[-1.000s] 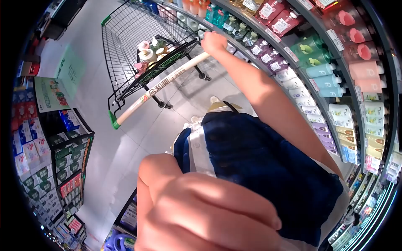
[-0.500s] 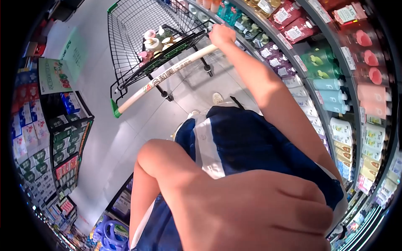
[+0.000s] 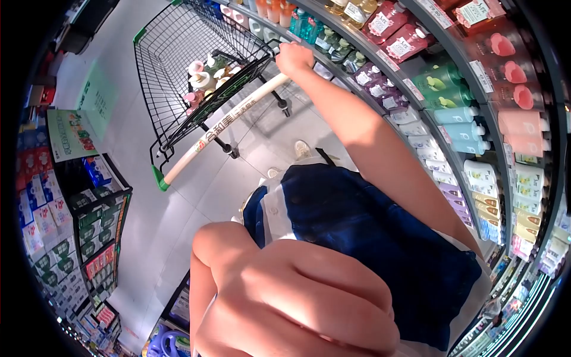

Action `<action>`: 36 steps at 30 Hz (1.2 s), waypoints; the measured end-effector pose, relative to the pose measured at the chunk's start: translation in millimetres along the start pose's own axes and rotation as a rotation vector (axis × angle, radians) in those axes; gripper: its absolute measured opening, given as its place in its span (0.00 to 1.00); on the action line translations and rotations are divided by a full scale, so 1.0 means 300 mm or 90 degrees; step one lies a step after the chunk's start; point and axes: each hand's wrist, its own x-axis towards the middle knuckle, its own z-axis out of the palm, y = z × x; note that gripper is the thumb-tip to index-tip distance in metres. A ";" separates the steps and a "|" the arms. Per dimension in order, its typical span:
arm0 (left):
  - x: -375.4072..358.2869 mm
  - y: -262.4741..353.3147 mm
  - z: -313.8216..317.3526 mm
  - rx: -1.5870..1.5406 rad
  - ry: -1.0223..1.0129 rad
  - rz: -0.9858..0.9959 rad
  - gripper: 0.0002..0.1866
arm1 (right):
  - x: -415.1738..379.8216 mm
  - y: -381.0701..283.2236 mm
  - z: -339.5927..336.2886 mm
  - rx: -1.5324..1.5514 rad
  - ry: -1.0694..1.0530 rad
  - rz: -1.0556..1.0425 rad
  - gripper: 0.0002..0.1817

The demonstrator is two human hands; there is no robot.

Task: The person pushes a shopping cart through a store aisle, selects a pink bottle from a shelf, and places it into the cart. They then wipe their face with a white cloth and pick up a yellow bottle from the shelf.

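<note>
right: shelf [image 3: 489, 113], red bottles [image 3: 404, 45], green bottles [image 3: 440, 78] just beside blue bottles [image 3: 458, 131] | left: sign [image 3: 70, 135] at rack [image 3: 122, 193] of boxes [image 3: 43, 223] | bottom: purple jug [image 3: 168, 344] | between: tiled floor [image 3: 169, 229]

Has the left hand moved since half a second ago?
Yes. The left hand has moved leftward in view, farther from the stocked shelves on the right.

Cart handle [image 3: 229, 124] cream — grn end [image 3: 159, 178]; clothes [image 3: 357, 220] navy & wht.
</note>
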 end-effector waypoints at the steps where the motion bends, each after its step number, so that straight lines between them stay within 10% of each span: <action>1: -0.003 -0.001 0.026 0.000 -0.001 0.002 0.04 | 0.002 -0.001 0.006 0.005 -0.001 -0.001 0.13; 18: 0.061 0.031 -0.034 0.065 -0.101 -0.209 0.03 | 0.020 -0.008 0.002 0.012 -0.003 0.008 0.13; 36: 0.013 -0.087 -0.018 0.129 -0.036 -0.106 0.04 | 0.029 -0.007 0.012 0.002 0.018 -0.007 0.13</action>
